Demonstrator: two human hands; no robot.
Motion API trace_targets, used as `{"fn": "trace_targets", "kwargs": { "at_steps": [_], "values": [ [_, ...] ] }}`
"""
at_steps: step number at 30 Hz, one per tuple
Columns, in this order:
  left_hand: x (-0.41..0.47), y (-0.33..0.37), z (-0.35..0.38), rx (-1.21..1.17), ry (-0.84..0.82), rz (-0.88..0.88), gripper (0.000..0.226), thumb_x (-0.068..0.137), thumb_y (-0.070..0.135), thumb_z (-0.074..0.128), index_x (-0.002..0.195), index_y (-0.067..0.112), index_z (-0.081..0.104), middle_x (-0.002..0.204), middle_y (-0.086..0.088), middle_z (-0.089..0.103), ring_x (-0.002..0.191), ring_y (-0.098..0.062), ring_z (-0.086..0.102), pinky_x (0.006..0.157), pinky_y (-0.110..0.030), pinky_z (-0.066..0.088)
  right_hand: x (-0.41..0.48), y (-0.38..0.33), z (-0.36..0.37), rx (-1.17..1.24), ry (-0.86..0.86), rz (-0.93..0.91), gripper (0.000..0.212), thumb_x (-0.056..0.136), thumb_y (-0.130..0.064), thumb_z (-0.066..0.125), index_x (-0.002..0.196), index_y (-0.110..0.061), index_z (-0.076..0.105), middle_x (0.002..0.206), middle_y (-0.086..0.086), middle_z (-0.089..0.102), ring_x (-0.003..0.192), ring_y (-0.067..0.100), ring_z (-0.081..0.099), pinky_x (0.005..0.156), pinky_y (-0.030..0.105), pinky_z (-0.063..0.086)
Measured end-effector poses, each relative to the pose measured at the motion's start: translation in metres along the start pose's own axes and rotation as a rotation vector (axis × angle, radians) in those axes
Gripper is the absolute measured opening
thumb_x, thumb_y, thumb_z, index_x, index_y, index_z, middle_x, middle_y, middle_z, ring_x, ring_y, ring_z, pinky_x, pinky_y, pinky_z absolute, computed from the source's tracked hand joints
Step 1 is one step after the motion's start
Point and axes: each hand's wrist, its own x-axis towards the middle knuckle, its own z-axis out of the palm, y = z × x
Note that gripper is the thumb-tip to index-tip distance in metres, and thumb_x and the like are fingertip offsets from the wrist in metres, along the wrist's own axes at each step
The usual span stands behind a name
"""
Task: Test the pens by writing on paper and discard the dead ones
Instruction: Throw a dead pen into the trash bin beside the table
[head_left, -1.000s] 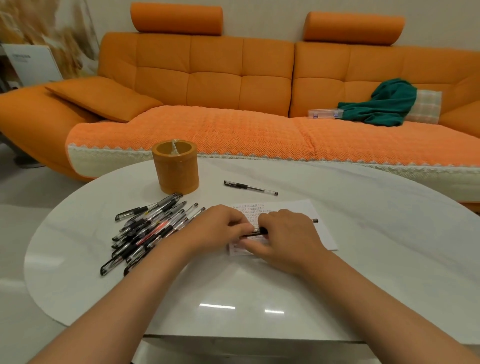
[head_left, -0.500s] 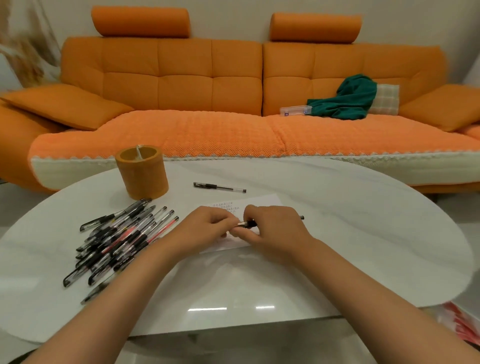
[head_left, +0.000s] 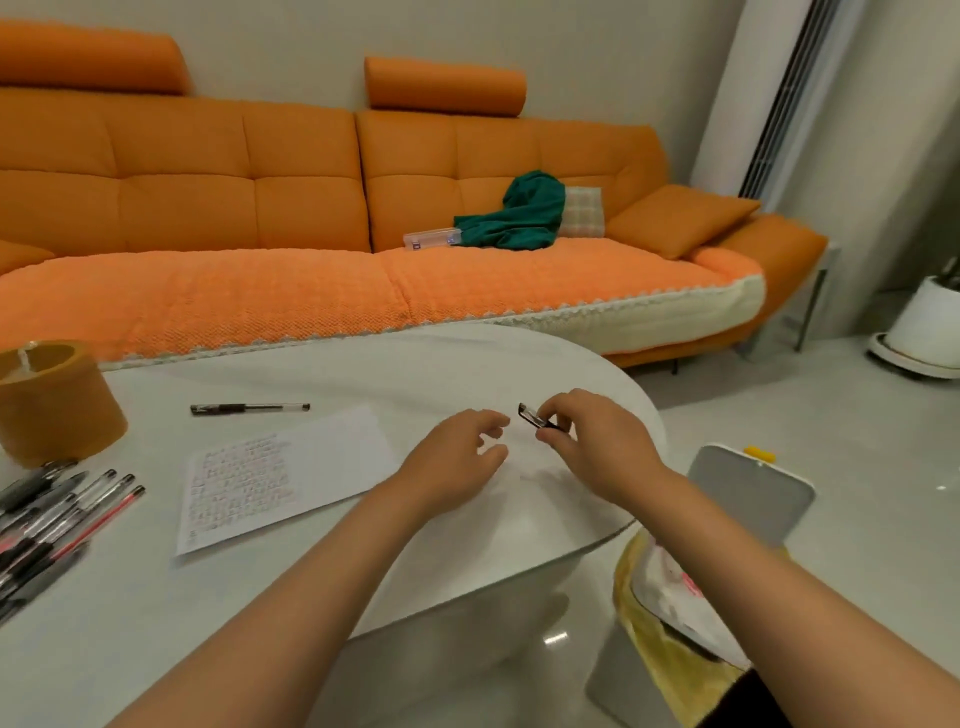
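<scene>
Hands shifted right, off the paper (head_left: 291, 467), toward the bench's (head_left: 260, 597) rounded end; the left hand (head_left: 452, 462) has let go of the pen both held half a second back. Right hand (head_left: 597, 447) pinches the short black pen (head_left: 537, 418) between thumb and fingers (head_left: 558, 410); the pen is tilted, free end up-left, and looks lifted off the bench. Left hand just beside it, fingers loosely curled and a little spread, holding nothing. Paper lies flat left of the hands, rows of test scribbles on its near half. One capped pen (head_left: 249, 409) lies alone beyond the paper's far edge. Pen pile (head_left: 57, 514) at the left edge, near an orange round holder (head_left: 57, 405). Bin (head_left: 670, 649) with yellow liner on the floor below the bench's right end, lid (head_left: 748, 499) up. Orange sofa (head_left: 234, 208) behind, with green cloth (head_left: 519, 215) and a clear box (head_left: 431, 240) on the seat.
</scene>
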Motion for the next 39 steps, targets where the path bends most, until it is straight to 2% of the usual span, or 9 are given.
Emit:
{"fn": "trace_targets", "kwargs": {
  "at_steps": [4,7,11,18,22,26,29,34,39],
  "values": [
    [0.022,0.037,0.049,0.118,-0.100,0.095,0.041,0.099,0.040,0.052,0.138,0.030,0.053,0.142,0.007,0.049,0.131,-0.016,0.042,0.110,-0.035,0.036,-0.025,0.056,-0.027,0.112,0.147,0.218,0.013,0.094,-0.034,0.065,0.105,-0.027,0.065,0.092,-0.009,0.062,0.076,0.010,0.054,0.065,0.028,0.041],
    [0.032,0.059,0.079,0.264,-0.123,0.141,0.048,0.098,0.047,0.048,0.142,0.030,0.048,0.150,0.003,0.042,0.137,-0.021,0.035,0.113,-0.039,0.030,-0.048,0.092,-0.032,0.141,0.175,0.374,0.009,0.095,-0.030,0.064,0.100,-0.023,0.063,0.089,-0.006,0.062,0.079,0.015,0.056,0.070,0.032,0.043],
    [0.039,0.073,0.107,0.367,-0.098,0.125,0.053,0.098,0.051,0.041,0.147,0.031,0.040,0.156,0.002,0.031,0.142,-0.023,0.025,0.113,-0.042,0.020,-0.078,0.133,-0.015,0.128,0.026,0.503,0.007,0.096,-0.026,0.061,0.093,-0.020,0.063,0.079,-0.001,0.064,0.076,0.019,0.060,0.071,0.036,0.049],
    [0.043,0.069,0.119,0.367,-0.025,0.124,0.048,0.097,0.052,0.040,0.142,0.035,0.042,0.152,0.005,0.034,0.139,-0.021,0.026,0.112,-0.042,0.019,-0.097,0.177,0.036,0.037,-0.233,0.677,0.028,0.097,-0.035,0.058,0.084,-0.012,0.067,0.079,0.007,0.067,0.075,0.027,0.065,0.065,0.036,0.050],
    [0.042,0.068,0.120,0.378,-0.002,0.130,0.047,0.096,0.051,0.041,0.140,0.035,0.044,0.149,0.006,0.036,0.137,-0.020,0.027,0.111,-0.041,0.020,-0.097,0.180,0.037,-0.009,-0.291,0.707,0.026,0.098,-0.029,0.053,0.090,-0.009,0.067,0.086,0.010,0.067,0.079,0.027,0.064,0.063,0.034,0.050],
    [0.042,0.070,0.120,0.380,-0.001,0.127,0.047,0.097,0.051,0.042,0.140,0.035,0.044,0.149,0.005,0.037,0.137,-0.021,0.028,0.111,-0.041,0.020,-0.086,0.169,0.011,-0.003,-0.171,0.682,0.030,0.098,-0.021,0.046,0.072,-0.013,0.057,0.068,0.003,0.055,0.067,0.024,0.054,0.053,0.029,0.037],
    [0.039,0.071,0.117,0.366,-0.023,0.123,0.047,0.097,0.050,0.043,0.141,0.034,0.044,0.150,0.005,0.037,0.138,-0.021,0.028,0.112,-0.042,0.021,-0.075,0.147,-0.012,0.098,-0.037,0.614,0.036,0.096,-0.021,0.047,0.061,-0.012,0.049,0.060,0.006,0.054,0.057,0.024,0.049,0.053,0.032,0.037],
    [0.030,0.070,0.083,0.188,-0.042,0.121,0.046,0.098,0.046,0.050,0.141,0.031,0.047,0.138,0.006,0.054,0.130,-0.016,0.043,0.107,-0.037,0.039,-0.050,0.087,-0.036,0.152,0.015,0.397,0.026,0.095,-0.030,0.048,0.086,-0.016,0.067,0.079,0.000,0.067,0.073,0.020,0.061,0.065,0.037,0.053],
    [0.006,0.036,0.019,0.278,0.058,0.071,0.040,0.097,0.043,0.053,0.136,0.032,0.051,0.125,0.010,0.061,0.117,-0.013,0.051,0.096,-0.034,0.046,-0.018,0.003,-0.025,0.201,-0.104,0.168,0.023,0.098,-0.030,0.049,0.103,-0.018,0.068,0.096,-0.002,0.067,0.085,0.016,0.061,0.076,0.035,0.054]
  ]
}}
